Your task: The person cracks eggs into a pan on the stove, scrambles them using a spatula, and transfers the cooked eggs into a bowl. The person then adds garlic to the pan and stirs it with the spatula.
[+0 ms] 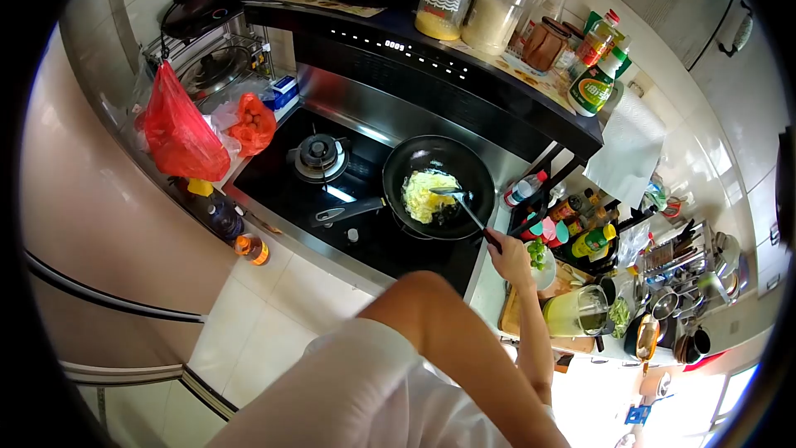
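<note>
My right hand [510,257] is closed around the dark handle of a spatula [473,212]. The spatula's metal blade rests in a black wok [473,158], against pale yellow scrambled egg [420,197]. The wok sits over the right side of the black gas hob [274,149], its grey handle [348,211] pointing left. A bent bare arm with a white sleeve crosses the bottom of the view; my left hand lies outside the picture. Close to my right hand, a white bowl [545,275] holds chopped greens [537,254].
A range hood [390,75] carrying jars and bottles overhangs the hob. The bare left burner [318,158] is beside the wok. Red plastic bags [184,129] hang at left. On the right counter stand a pitcher of yellowish liquid [572,313], a cutting board [514,311] and seasoning bottles [593,241].
</note>
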A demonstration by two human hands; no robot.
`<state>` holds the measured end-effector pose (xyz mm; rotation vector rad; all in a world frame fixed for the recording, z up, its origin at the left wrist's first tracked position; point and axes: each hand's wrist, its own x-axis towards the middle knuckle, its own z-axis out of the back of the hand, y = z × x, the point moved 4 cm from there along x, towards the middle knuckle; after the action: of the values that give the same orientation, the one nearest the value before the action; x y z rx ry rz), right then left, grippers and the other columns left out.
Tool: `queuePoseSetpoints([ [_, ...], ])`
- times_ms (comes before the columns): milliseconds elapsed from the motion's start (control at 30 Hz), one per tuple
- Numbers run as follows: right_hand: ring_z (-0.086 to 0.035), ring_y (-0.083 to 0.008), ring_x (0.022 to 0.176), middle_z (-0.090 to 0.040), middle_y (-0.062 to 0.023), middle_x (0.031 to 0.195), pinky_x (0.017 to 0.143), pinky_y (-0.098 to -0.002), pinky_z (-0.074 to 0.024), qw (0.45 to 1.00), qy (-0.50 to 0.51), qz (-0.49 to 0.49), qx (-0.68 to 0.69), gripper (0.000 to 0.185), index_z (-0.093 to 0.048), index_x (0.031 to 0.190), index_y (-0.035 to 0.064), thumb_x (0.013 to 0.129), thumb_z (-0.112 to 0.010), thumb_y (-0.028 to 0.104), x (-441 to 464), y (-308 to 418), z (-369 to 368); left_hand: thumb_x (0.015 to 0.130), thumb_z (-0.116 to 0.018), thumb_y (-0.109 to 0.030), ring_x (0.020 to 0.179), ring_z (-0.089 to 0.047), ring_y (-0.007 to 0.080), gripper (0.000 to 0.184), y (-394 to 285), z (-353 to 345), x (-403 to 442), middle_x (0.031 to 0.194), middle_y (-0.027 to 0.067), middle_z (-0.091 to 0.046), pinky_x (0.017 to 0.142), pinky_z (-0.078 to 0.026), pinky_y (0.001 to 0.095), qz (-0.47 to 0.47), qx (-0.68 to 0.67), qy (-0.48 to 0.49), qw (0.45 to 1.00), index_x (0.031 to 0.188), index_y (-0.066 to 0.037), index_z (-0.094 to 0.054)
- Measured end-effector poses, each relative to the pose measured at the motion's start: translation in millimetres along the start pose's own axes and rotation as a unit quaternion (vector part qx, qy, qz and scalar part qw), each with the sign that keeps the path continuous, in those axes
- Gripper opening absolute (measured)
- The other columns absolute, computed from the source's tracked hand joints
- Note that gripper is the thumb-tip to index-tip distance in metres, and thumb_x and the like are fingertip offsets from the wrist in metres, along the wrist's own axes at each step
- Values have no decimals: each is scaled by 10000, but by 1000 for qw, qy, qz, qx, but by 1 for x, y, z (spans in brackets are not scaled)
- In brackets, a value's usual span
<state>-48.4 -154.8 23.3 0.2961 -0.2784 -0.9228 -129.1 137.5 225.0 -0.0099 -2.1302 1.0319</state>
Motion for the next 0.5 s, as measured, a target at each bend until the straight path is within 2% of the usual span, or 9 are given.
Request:
queuePoseSetpoints([
  [233, -636, -377, 768, -663, -186, 827, 687, -478, -501, 994, 66, 6, -86, 335, -653, 1134, 182, 808, -578, 202, -29, 7, 0, 911, -522, -174, 1108, -539, 210, 308, 0, 3, -23, 1176, 133, -560, 945, -434, 323, -10, 36, -15, 999, 1173, -14, -543],
  [367, -628, -388, 804, -657, -186, 846, 711, -486, -494, 993, 77, -9, -87, 351, -628, 1168, 171, 821, -578, 199, -17, 25, -16, 913, -520, -183, 1112, -537, 213, 319, 1, 7, -15, 1183, 136, -558, 945, -434, 325, -15, 43, -6, 999, 1182, -13, -537],
  [500, -607, -418, 832, -639, -233, 852, 723, -471, -479, 1000, -9, 18, 15, 373, -603, 1196, 114, 825, -591, 150, 21, 3, -58, 914, -518, -193, 1116, -536, 217, 330, 1, 11, -8, 1190, 139, -555, 945, -435, 327, -16, 67, -6, 998, 1190, -11, -531],
])
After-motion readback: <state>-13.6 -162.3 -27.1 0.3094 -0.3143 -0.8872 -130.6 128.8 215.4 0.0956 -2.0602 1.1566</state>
